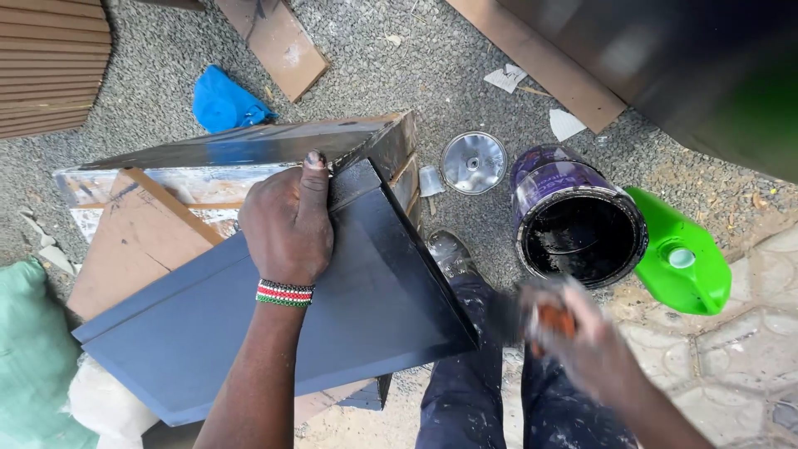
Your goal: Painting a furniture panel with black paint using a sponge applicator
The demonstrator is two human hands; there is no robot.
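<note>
**A:** What have I got in the middle of the frame?

**B:** My left hand (287, 223) lies flat on a dark painted board (274, 320), fingers spread and the thumb stretched up toward the top corner. It presses down on the board; it is not wrapped round anything. There is a striped bead wristband (284, 293) just below it.

**A:** And the board itself?

**B:** It runs from the lower left up to the centre, tilted, and meets a second dark panel (249, 145) that runs across the upper middle of the frame. Under both I see bare brown wood (137, 241) at centre left.

**A:** The other hand?

**B:** My right hand (573, 333) is at lower right, blurred. It is clenched round something with an orange handle (553, 318); I cannot tell what the thing is through the blur.

**A:** What sits near it?

**B:** An open paint can (578, 216) with black paint inside, right of centre, just above that hand. Its round metal lid (473, 163) lies on the gravel to the left of the can. A green plastic jug (686, 258) rests against the can's right side.

**A:** Anything further out?

**B:** A blue cloth (223, 101) on the gravel at upper left, and a pale green sack (33, 349) at the lower left edge. My paint-flecked trousers (474, 391) and one shoe (449, 252) show at bottom centre.
</note>
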